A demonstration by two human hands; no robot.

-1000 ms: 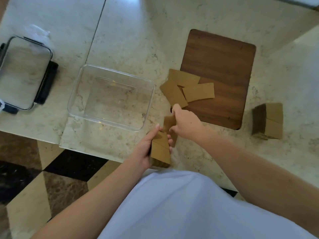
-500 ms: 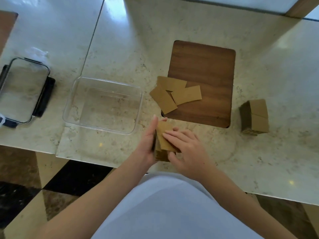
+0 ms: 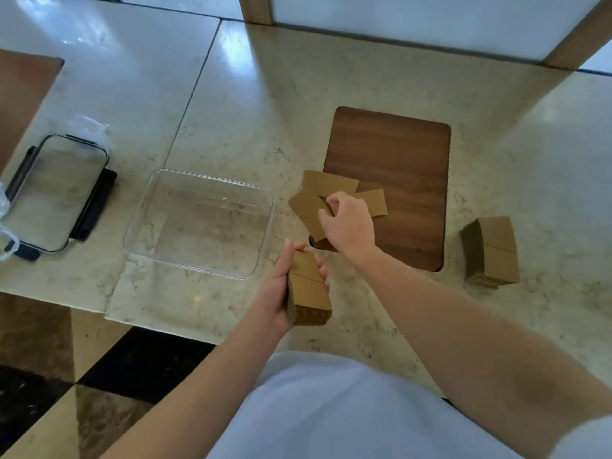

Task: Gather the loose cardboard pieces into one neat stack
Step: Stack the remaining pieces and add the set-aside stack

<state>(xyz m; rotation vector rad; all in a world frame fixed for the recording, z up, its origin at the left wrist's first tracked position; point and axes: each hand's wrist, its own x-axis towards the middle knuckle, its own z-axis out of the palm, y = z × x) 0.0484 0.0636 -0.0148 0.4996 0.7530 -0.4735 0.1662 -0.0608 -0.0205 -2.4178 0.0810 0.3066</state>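
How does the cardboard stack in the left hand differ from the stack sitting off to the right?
The held stack is gripped by the left hand near the counter's front edge; the right-side stack rests on the counter, untouched. The held stack looks thinner than the right-side stack. Both are neat piles of brown cardboard pieces.

Brown cardboard stack [image 3: 309,286] upright near counter edge; loose pieces [image 3: 326,193] overlapping beyond.

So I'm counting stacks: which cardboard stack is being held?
The stack in the left hand, near the table edge; the other stack sits untouched, right of the wooden board.
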